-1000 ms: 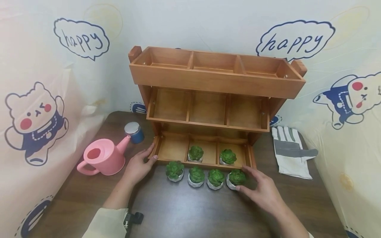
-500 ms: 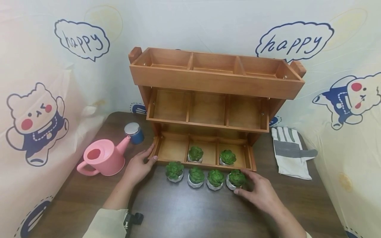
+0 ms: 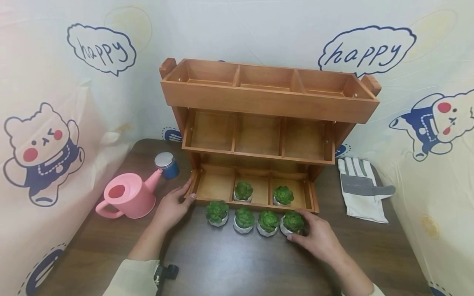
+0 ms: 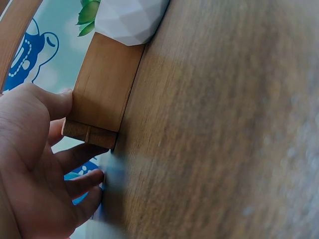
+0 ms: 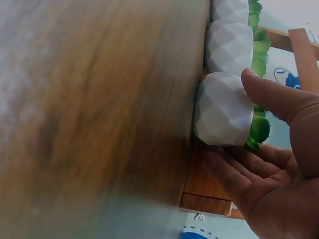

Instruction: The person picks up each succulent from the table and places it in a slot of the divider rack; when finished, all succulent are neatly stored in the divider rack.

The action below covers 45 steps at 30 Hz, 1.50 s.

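Observation:
A three-tier wooden rack stands at the back of the dark table. Two small succulents in white faceted pots sit in its bottom tray. Several more stand in a row in front of it. My right hand grips the rightmost succulent pot. In the right wrist view the thumb lies on one side of that pot and the fingers on the other. My left hand rests against the bottom tray's left front corner, fingers relaxed.
A pink watering can and a blue tin with a silver lid stand left of the rack. A white and grey work glove lies on the right. Printed cloth walls close in the table on three sides.
My right hand slid left and closed round the rightmost pot. The left hand stayed on the tray corner.

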Each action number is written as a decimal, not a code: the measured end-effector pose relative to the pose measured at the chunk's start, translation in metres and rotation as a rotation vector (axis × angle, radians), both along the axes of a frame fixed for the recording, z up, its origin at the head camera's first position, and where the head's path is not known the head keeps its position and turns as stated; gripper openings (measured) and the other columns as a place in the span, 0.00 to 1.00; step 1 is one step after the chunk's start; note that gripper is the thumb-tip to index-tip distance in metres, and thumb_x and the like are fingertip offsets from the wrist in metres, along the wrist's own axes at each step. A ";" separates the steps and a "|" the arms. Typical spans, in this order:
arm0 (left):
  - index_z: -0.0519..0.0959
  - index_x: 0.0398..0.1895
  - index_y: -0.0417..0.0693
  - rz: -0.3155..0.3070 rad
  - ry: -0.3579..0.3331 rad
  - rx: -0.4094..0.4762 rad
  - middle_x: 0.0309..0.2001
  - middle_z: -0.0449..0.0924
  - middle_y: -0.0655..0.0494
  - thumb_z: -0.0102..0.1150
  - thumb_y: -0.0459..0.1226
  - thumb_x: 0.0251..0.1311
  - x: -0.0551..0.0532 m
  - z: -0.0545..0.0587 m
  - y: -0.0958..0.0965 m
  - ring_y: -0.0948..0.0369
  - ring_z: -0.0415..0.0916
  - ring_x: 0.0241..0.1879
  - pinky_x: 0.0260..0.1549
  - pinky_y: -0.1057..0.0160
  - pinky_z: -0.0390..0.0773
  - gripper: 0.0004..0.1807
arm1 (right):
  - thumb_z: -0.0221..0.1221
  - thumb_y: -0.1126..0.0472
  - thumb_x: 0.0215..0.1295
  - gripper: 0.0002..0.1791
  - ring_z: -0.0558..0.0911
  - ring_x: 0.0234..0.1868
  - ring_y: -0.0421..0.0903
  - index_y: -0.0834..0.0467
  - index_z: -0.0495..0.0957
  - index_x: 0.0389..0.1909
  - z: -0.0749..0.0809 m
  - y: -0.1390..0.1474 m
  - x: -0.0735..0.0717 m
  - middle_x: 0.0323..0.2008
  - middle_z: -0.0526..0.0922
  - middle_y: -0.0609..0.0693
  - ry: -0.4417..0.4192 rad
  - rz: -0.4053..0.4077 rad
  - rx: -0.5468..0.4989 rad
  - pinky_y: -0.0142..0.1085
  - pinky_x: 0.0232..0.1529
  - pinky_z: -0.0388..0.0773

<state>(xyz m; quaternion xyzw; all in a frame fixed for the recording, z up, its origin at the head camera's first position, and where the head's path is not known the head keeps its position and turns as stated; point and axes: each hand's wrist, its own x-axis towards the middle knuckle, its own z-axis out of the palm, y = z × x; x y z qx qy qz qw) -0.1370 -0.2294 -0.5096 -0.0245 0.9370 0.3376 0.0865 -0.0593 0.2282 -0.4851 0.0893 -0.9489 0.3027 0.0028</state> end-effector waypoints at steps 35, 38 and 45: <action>0.56 0.82 0.71 -0.010 0.012 -0.004 0.77 0.61 0.36 0.50 0.65 0.72 -0.001 0.001 0.002 0.34 0.58 0.75 0.66 0.25 0.59 0.39 | 0.80 0.52 0.51 0.37 0.87 0.42 0.47 0.58 0.79 0.62 0.017 -0.001 0.001 0.45 0.89 0.52 0.086 -0.006 -0.019 0.48 0.44 0.85; 0.57 0.82 0.71 -0.004 0.011 -0.003 0.77 0.62 0.36 0.51 0.63 0.72 0.000 0.001 0.002 0.35 0.58 0.75 0.67 0.26 0.59 0.38 | 0.80 0.52 0.51 0.37 0.87 0.41 0.46 0.58 0.80 0.62 0.022 -0.001 0.000 0.44 0.89 0.52 0.097 -0.009 -0.032 0.46 0.43 0.85; 0.56 0.82 0.71 -0.007 0.003 0.003 0.77 0.61 0.36 0.52 0.60 0.74 0.001 0.003 0.001 0.34 0.57 0.75 0.66 0.25 0.59 0.37 | 0.80 0.51 0.51 0.38 0.86 0.41 0.46 0.57 0.79 0.63 0.031 -0.004 -0.004 0.46 0.89 0.53 0.136 -0.010 -0.019 0.46 0.43 0.84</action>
